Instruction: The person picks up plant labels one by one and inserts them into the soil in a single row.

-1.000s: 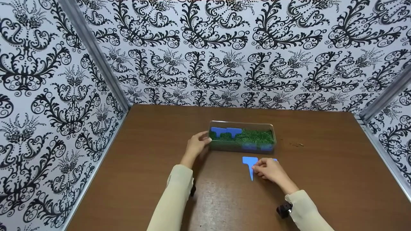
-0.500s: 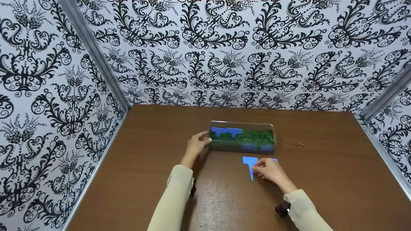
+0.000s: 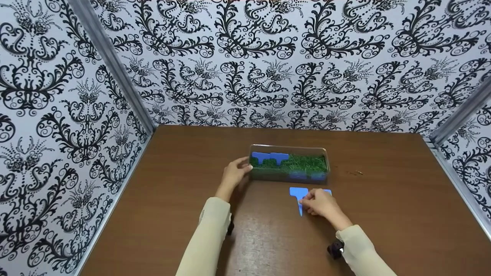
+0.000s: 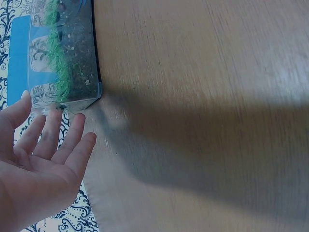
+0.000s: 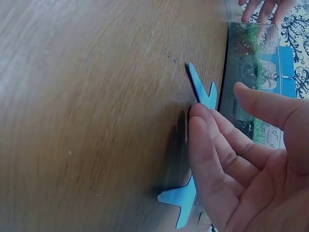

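Observation:
My left hand (image 3: 234,174) rests at the left end of a clear rectangular planter (image 3: 268,177) filled with green grass; in the left wrist view its fingers are loosely extended against the end wall. Two blue T-shaped plant labels (image 3: 279,157) stand side by side in the grass at the left. In front of the planter, another blue plant label (image 3: 298,191) lies on the table, its pointed stem toward me. Fingertips of my right hand (image 3: 322,203) are at that stem, with the thumb held apart in the right wrist view. A further label (image 5: 178,195) lies beside it, partly hidden by this hand.
The brown table (image 3: 184,176) meets patterned walls (image 3: 253,76) at the back and left. Small brown bits (image 3: 358,172) lie right of the planter. A dark wrist camera (image 3: 335,249) is strapped to the right forearm.
My right hand has shifted slightly left along the label, uncovering a bit more of the label behind it. The left hand and planter have stayed put.

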Demonstrator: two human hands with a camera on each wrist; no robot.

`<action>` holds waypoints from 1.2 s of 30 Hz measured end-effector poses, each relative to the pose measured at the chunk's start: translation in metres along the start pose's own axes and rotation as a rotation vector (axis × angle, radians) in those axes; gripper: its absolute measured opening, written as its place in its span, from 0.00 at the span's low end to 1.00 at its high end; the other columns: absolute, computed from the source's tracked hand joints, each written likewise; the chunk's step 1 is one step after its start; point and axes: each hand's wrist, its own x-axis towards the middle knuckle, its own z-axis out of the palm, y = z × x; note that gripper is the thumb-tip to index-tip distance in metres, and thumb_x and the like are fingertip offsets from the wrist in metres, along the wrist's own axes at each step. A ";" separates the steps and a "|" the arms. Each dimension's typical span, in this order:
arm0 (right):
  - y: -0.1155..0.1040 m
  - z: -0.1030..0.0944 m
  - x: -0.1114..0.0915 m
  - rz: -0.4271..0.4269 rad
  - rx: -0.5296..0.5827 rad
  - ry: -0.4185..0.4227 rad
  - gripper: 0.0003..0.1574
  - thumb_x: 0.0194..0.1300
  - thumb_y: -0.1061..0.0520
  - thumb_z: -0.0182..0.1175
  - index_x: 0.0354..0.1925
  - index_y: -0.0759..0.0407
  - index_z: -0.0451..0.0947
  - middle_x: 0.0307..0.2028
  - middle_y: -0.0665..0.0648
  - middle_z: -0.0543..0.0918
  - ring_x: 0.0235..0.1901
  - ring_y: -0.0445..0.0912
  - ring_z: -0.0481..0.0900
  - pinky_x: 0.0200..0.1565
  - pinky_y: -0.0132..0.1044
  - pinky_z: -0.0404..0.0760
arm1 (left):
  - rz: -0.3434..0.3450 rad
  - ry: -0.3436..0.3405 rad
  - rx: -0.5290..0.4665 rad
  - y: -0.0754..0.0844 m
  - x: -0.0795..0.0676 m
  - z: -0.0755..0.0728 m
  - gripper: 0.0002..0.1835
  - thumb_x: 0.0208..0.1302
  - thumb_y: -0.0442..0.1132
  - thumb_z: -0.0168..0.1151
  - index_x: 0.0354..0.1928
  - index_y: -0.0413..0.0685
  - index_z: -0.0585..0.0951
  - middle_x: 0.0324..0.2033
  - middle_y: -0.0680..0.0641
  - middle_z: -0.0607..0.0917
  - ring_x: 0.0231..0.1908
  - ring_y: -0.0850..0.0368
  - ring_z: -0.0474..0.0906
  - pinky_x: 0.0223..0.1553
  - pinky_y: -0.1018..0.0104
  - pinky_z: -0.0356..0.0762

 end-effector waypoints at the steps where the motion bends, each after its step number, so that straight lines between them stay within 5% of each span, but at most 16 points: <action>1: 0.000 0.001 0.000 -0.003 -0.015 0.002 0.12 0.64 0.54 0.68 0.30 0.62 0.82 0.22 0.55 0.85 0.20 0.42 0.82 0.23 0.33 0.81 | -0.001 -0.002 -0.004 0.000 0.000 0.000 0.24 0.68 0.41 0.63 0.66 0.48 0.77 0.56 0.42 0.85 0.60 0.47 0.80 0.62 0.53 0.76; 21: -0.004 0.004 0.005 -0.008 -0.172 0.012 0.24 0.62 0.52 0.69 0.13 0.55 0.75 0.12 0.51 0.80 0.12 0.38 0.73 0.19 0.30 0.72 | -0.011 -0.007 -0.013 0.001 -0.001 -0.001 0.24 0.69 0.41 0.63 0.66 0.48 0.77 0.56 0.42 0.85 0.60 0.47 0.80 0.63 0.52 0.75; 36: -0.011 0.007 0.007 0.035 -0.266 0.016 0.26 0.59 0.49 0.70 0.10 0.52 0.73 0.08 0.48 0.73 0.12 0.41 0.72 0.20 0.33 0.67 | 0.023 -0.004 0.010 0.001 -0.003 -0.001 0.24 0.69 0.40 0.63 0.66 0.46 0.76 0.56 0.41 0.85 0.60 0.46 0.81 0.62 0.52 0.76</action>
